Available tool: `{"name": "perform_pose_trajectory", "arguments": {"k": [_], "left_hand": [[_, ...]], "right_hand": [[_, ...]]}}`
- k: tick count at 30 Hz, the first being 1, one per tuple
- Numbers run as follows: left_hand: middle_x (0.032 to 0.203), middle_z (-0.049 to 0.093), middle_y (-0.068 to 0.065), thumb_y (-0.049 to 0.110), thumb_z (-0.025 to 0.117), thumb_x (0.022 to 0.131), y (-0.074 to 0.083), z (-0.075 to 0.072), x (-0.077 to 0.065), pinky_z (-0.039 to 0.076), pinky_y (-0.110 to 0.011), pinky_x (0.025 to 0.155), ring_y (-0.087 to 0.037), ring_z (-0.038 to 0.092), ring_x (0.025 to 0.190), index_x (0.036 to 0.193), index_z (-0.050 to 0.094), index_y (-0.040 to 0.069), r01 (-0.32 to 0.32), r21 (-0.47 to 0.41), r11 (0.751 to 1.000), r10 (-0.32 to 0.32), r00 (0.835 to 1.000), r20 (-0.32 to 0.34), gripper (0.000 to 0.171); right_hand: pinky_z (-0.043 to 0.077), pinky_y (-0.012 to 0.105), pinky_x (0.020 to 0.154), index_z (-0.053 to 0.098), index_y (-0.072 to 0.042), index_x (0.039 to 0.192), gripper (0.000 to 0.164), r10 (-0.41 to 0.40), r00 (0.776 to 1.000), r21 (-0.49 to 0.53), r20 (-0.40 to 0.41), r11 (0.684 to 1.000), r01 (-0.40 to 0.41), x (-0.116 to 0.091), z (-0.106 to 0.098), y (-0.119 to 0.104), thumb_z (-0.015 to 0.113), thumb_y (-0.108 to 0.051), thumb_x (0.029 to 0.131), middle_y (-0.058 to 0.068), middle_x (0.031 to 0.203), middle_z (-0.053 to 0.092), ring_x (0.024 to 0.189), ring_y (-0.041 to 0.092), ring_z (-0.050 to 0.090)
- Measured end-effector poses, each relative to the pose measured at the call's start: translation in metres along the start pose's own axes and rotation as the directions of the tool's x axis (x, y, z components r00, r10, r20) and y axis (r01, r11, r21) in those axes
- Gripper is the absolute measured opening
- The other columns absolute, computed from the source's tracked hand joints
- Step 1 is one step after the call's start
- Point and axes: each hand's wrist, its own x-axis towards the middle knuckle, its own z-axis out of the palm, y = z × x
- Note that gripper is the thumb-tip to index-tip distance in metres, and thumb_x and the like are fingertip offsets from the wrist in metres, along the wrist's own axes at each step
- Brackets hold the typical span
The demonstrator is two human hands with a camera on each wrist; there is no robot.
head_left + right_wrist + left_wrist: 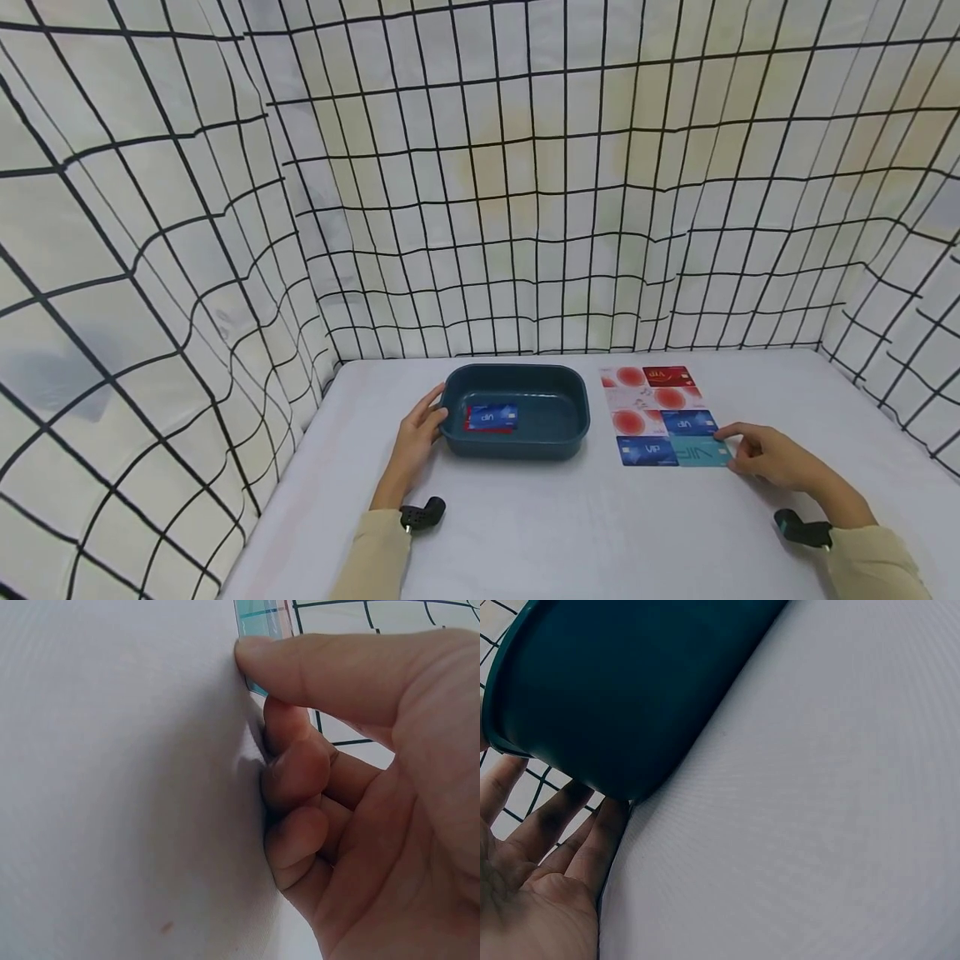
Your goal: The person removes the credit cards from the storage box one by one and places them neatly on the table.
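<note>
My left hand [417, 433] is at the left end of a dark teal plastic container [555, 419]. Its thumb overlaps the rim, and its fingers [592, 851] lie along the outer wall. Inside, a blue VIP card [492, 417] lies on a red card [491, 430]. To the right, my right hand [776, 458] has thumb and forefinger at the right edge of a teal VIP card [699, 452], at the near right corner of a block of cards. In the right wrist view the thumb touches that card's edge; the other fingers [296, 776] are curled beneath.
Beside the teal card lies a blue VIP card [648, 451], with another blue VIP card [687, 422] behind. Farther back are pink cards with red circles [637, 422] and a red VIP card [666, 377]. Black netting [525, 250] surrounds the white table [555, 525].
</note>
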Motion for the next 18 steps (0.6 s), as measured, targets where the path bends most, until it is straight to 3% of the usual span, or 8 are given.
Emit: {"name": "perform_pose_trajectory", "arguments": {"k": [12,18], "left_hand": [[0.155,0.051,-0.014,0.022,0.055,0.105,0.0009,-0.0011,0.0003,0.05,-0.043,0.111,-0.029,0.054,0.139,0.152,0.05,0.029,-0.006,0.01,1.0,0.006,1.0,-0.004,0.047],[0.155,0.05,-0.015,0.022,0.055,0.105,0.0,-0.0011,0.0,0.049,-0.045,0.112,-0.03,0.053,0.14,0.152,0.049,0.029,0.002,0.012,1.0,-0.002,1.0,-0.006,0.048]], "right_hand": [[0.039,0.025,0.059,0.058,0.001,0.135,0.046,0.006,1.0,-0.005,0.005,1.0,-0.006,0.0006,-0.0014,-0.0028,0.069,-0.013,0.093,0.005,0.082,0.053,0.074,0.017,0.048],[0.042,0.025,0.059,0.059,0.002,0.133,0.04,0.011,0.999,0.002,-0.039,1.0,-0.011,0.0003,-0.0008,-0.0077,0.065,-0.013,0.097,0.004,0.081,0.056,0.072,0.016,0.05]]}}
